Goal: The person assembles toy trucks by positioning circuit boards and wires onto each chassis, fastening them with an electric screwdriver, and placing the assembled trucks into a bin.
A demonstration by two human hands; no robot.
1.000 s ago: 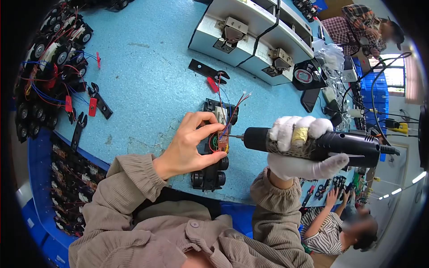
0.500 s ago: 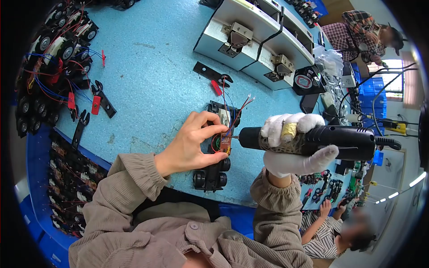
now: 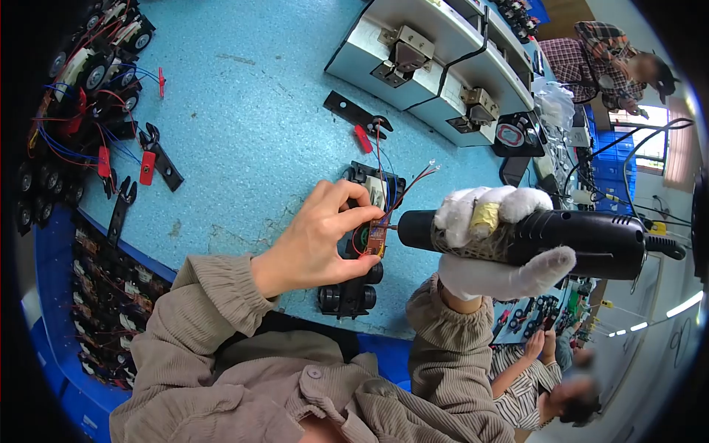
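A small brown circuit board (image 3: 376, 240) lies on a black toy car chassis (image 3: 342, 297) with black wheels. My bare left hand (image 3: 314, 240) pinches the board between thumb and fingers at its two ends. In a white glove, my right hand (image 3: 491, 240) wraps round a black electric screwdriver (image 3: 591, 240), held level. Its thin bit points left and meets the board's right edge; whether it sits in a screw I cannot tell. Red and blue wires (image 3: 406, 193) rise from the board. Above the chassis lie a red connector (image 3: 362, 139) and a black strip with a forked end (image 3: 347, 111).
Wheeled chassis with wires (image 3: 92, 77) pile up at the left, near more forked strips (image 3: 164, 166). A blue bin (image 3: 55, 295) of parts stands at lower left. A metal-fronted box (image 3: 413, 66) occupies the back. Two people (image 3: 602, 66), (image 3: 528, 384) are at the right.
My view has shifted slightly. My left hand keeps its pinch on the board, and the screwdriver bit stays at the same spot, its rear end a little lower. The seated person's hands have moved.
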